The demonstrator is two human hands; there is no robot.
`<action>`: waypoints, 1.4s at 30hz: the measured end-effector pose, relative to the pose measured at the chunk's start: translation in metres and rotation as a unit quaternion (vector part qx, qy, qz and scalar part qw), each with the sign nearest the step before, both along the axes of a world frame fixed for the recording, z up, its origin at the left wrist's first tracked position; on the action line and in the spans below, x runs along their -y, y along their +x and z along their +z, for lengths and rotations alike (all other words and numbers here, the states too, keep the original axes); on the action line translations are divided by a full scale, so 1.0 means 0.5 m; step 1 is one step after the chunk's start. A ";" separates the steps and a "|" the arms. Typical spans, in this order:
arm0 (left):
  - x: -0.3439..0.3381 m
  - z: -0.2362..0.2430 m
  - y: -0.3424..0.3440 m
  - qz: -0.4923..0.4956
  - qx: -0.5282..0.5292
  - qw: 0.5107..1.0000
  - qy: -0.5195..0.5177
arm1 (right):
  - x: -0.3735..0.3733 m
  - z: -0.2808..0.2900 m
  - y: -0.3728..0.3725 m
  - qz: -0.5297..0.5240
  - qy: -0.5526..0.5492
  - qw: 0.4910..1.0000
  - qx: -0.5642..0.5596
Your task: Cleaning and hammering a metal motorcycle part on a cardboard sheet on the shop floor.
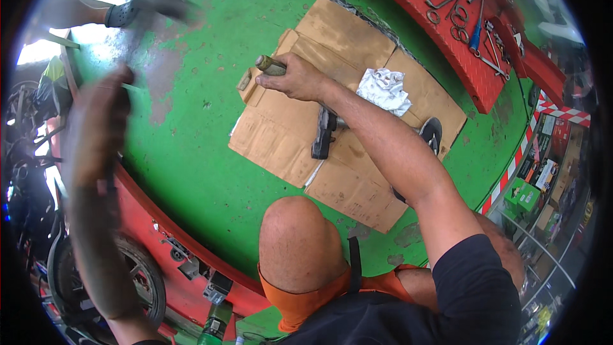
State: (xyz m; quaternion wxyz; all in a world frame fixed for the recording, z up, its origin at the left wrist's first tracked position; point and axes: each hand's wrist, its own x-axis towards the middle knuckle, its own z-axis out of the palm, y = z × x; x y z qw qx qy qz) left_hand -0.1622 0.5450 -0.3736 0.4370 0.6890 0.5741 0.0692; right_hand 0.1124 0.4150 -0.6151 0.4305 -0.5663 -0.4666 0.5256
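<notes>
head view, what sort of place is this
Probably a motorcycle repair workshop: screwdrivers and wrenches lie on a red platform, a spoked wheel stands at lower left, and flattened cardboard covers part of the green floor.

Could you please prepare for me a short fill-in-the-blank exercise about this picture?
1. The hand gripping the greenish cylindrical object is the person's ____ one.
2. The cardboard lies on a floor painted mostly ____.
3. The crumpled cloth on the cardboard is mainly ____.
4. The hand tools lie on a platform coloured ____.

Missing words: right; green; white; red.
</notes>
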 end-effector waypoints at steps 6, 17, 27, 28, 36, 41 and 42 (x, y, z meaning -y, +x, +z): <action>0.050 0.037 0.115 -0.133 0.054 0.908 0.393 | 0.002 -0.005 -0.002 -0.002 -0.015 1.000 -0.003; 0.263 -0.181 -0.123 0.170 0.193 0.964 -0.065 | 0.041 0.141 -0.008 0.058 0.084 0.991 0.091; 0.471 -0.395 -0.218 0.246 0.170 0.947 -0.117 | 0.185 0.031 -0.230 0.049 0.139 0.962 0.228; 0.478 -0.398 -0.227 0.232 0.168 0.946 -0.152 | 0.180 0.025 -0.233 0.051 0.139 0.960 0.237; 0.507 -0.400 -0.247 0.256 0.145 0.947 -0.131 | 0.171 0.009 -0.233 0.037 0.121 0.952 0.279; 0.506 -0.392 -0.242 0.262 0.142 0.945 -0.137 | 0.169 -0.001 -0.231 0.033 0.126 0.949 0.288; 0.506 -0.391 -0.240 0.259 0.146 0.945 -0.136 | 0.170 -0.003 -0.231 0.030 0.137 0.949 0.283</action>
